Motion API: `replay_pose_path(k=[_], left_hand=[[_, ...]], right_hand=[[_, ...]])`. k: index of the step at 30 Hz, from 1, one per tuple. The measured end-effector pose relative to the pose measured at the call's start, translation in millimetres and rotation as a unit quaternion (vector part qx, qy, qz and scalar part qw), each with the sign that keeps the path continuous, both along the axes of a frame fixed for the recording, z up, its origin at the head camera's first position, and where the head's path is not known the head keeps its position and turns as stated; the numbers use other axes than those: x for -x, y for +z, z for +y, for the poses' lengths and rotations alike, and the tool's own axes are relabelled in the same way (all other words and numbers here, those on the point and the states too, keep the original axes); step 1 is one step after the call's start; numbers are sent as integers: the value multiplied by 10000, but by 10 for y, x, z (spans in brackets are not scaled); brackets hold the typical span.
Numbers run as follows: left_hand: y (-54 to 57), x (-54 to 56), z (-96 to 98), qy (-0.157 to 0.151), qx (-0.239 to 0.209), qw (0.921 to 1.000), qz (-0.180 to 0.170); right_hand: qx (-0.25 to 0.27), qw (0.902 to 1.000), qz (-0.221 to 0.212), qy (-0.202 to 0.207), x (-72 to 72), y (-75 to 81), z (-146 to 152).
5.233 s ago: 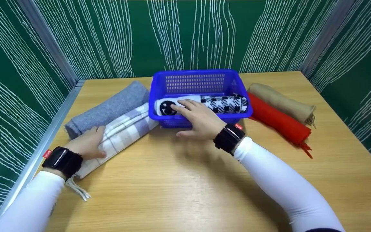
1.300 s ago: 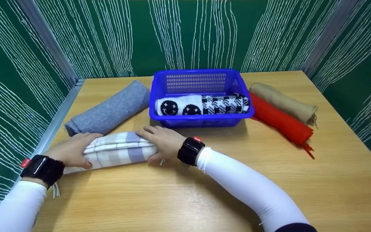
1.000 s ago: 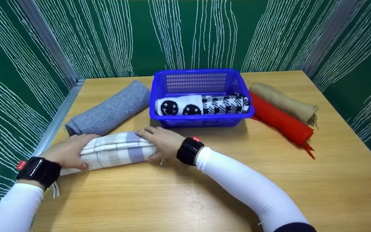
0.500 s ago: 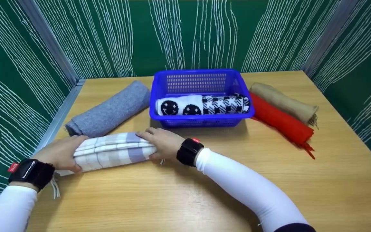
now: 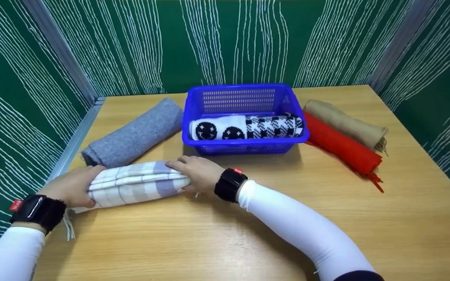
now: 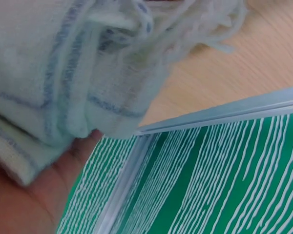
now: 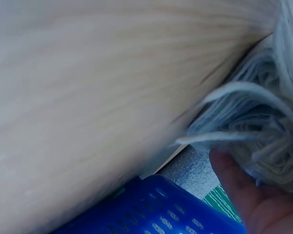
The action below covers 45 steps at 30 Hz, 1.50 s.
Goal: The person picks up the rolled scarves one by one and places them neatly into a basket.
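A rolled white, beige and lavender plaid scarf lies at the left front of the table, in front of the blue basket. My left hand grips its left end, thumb on the near side. At the opposite end, my right hand holds the roll with fingers over the top and thumb below. Loose white fringe hangs by the left wrist. The left wrist view has the folded scarf layers resting against the palm. In the right wrist view, fringe bunches at the scarf's end, above a finger.
Inside the basket lies a rolled black-and-white scarf. A grey rolled scarf sits left of the basket, close behind the plaid one. Red and tan rolls lie to its right. Green patterned walls enclose the table.
My right hand has come from over the basket to the plaid scarf's right end. The scarf has shifted toward me, away from the basket, and turned more crosswise. My left hand has slid leftward along it.
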<state>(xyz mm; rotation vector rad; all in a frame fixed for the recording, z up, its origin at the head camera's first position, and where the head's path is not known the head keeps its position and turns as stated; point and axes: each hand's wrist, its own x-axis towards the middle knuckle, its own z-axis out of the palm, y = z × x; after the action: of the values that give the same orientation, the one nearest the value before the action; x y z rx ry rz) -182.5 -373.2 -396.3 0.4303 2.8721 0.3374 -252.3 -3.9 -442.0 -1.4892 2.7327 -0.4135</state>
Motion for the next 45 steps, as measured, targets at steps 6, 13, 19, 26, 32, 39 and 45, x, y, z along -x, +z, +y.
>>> replay_pose_path(k=[6, 13, 19, 26, 32, 39, 45], left_hand=[[7, -10, 12, -88, 66, 9998, 189], [15, -3, 14, -102, 156, 9995, 262], [36, -16, 21, -109, 112, 9996, 251], [93, -19, 40, -125, 98, 9997, 195], [153, -5, 53, -164, 138, 9997, 155], [217, -3, 75, -199, 180, 9993, 267], [251, -2, 81, -212, 153, 9992, 318]], right_hand=[[59, 10000, -6, 23, -17, 5, 18], [65, 9999, 66, 121, -20, 38, 42], [52, 9998, 122, 140, -22, 61, 59], [36, 9998, 123, 128, -21, 97, 79], [32, 9998, 91, 148, -18, 146, 99], [147, 9995, 169, 234, -32, 220, 138], [120, 9996, 201, 166, -64, 269, 165]])
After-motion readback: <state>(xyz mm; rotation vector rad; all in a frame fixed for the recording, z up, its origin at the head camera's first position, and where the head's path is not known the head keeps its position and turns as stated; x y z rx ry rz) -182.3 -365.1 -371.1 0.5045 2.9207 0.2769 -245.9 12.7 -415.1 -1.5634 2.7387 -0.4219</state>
